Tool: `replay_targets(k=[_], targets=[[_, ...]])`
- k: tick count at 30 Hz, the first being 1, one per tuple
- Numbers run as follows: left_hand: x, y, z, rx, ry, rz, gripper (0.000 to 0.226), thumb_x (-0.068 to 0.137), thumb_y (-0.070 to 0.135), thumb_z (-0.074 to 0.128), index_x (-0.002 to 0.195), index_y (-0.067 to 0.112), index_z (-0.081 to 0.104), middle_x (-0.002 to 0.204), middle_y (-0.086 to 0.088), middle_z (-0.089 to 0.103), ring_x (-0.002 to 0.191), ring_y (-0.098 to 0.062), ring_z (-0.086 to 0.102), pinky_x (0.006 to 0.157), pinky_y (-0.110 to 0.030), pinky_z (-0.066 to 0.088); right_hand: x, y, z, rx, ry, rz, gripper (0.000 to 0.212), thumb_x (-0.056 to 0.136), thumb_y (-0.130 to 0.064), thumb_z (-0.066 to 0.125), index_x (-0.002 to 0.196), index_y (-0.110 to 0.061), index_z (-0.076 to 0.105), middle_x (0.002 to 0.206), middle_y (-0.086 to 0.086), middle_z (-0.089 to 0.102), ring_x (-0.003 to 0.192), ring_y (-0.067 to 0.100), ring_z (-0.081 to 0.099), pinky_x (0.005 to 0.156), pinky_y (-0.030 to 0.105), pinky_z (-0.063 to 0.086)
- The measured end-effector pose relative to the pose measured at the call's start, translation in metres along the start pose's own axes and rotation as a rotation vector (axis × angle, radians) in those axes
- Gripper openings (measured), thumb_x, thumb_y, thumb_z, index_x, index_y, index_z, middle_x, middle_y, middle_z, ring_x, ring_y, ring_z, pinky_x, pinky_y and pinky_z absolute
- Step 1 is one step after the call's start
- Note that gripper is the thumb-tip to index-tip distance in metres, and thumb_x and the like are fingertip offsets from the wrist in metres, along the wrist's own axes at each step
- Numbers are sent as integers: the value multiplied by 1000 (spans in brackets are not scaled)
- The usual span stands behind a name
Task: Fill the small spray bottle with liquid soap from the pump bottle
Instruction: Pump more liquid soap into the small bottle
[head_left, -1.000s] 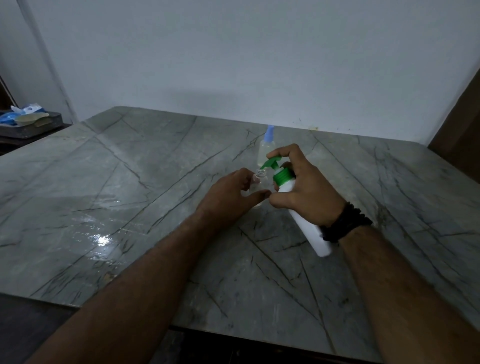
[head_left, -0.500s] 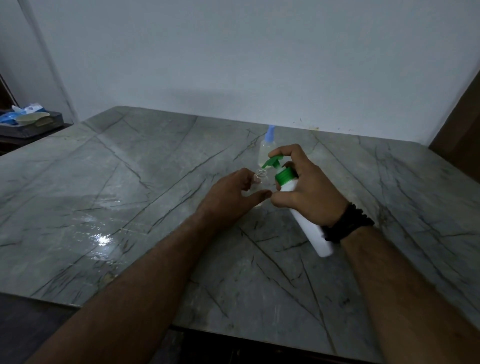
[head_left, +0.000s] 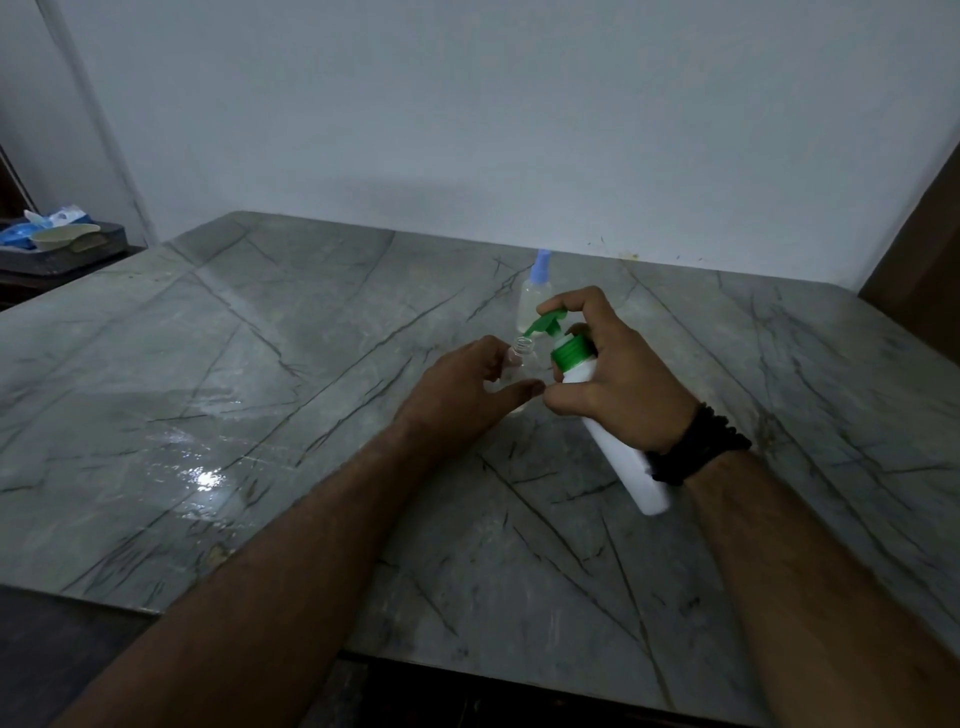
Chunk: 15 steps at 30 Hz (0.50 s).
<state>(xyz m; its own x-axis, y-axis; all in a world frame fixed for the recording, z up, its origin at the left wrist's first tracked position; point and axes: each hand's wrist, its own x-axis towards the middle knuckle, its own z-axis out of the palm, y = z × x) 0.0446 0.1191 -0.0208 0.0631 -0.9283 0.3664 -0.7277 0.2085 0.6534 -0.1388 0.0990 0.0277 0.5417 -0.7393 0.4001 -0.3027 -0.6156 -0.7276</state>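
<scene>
My right hand (head_left: 618, 384) grips a white pump bottle (head_left: 621, 454) with a green collar and green pump head (head_left: 545, 321). The bottle is tilted, its base toward me, and my index finger rests on top of the pump. The green nozzle points down at the open threaded neck of a small clear bottle (head_left: 521, 347) that stands on the table. My left hand (head_left: 462, 392) wraps around that small bottle and hides most of its body.
A second small clear spray bottle with a pale blue cap (head_left: 535, 291) stands just behind the hands. The grey marble table (head_left: 260, 364) has a wet shiny patch at the left. A dark tray with blue and white items (head_left: 57, 241) sits far left.
The hands and both bottles hold almost the same pose; the pump head and my index finger on it have shifted only slightly.
</scene>
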Motion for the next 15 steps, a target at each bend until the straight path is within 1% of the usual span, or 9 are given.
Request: replay_targets(k=[4, 8, 12, 15], targets=[[0, 1, 1, 0, -3, 3, 44, 80, 54, 66, 112, 24, 59, 109, 4, 63, 96, -10, 58, 83, -33, 51, -1, 0, -2, -1, -10, 7, 68, 70, -1, 78, 126, -21, 44, 87, -3, 60, 70, 14, 60, 64, 24, 49], [0, 1, 0, 22, 6, 7, 46, 79, 56, 66, 112, 24, 59, 108, 5, 63, 94, -9, 58, 80, -29, 50, -1, 0, 0, -6, -1, 5, 70, 69, -3, 78, 128, -22, 44, 88, -2, 60, 72, 18, 61, 66, 28, 50], [1, 0, 0, 28, -2, 3, 45, 80, 55, 65, 112, 25, 58, 103, 11, 59, 92, -7, 56, 74, -21, 45, 0, 1, 0, -6, 1, -3, 71, 69, -3, 79, 128, -24, 46, 86, -6, 61, 70, 14, 61, 65, 25, 50], [1, 1, 0, 14, 0, 5, 44, 80, 55, 66, 112, 25, 59, 105, 8, 62, 93, -8, 57, 77, -25, 47, 0, 1, 0, 2, -11, 0, 69, 69, -2, 78, 125, -23, 45, 85, -6, 61, 68, 10, 60, 63, 22, 50]])
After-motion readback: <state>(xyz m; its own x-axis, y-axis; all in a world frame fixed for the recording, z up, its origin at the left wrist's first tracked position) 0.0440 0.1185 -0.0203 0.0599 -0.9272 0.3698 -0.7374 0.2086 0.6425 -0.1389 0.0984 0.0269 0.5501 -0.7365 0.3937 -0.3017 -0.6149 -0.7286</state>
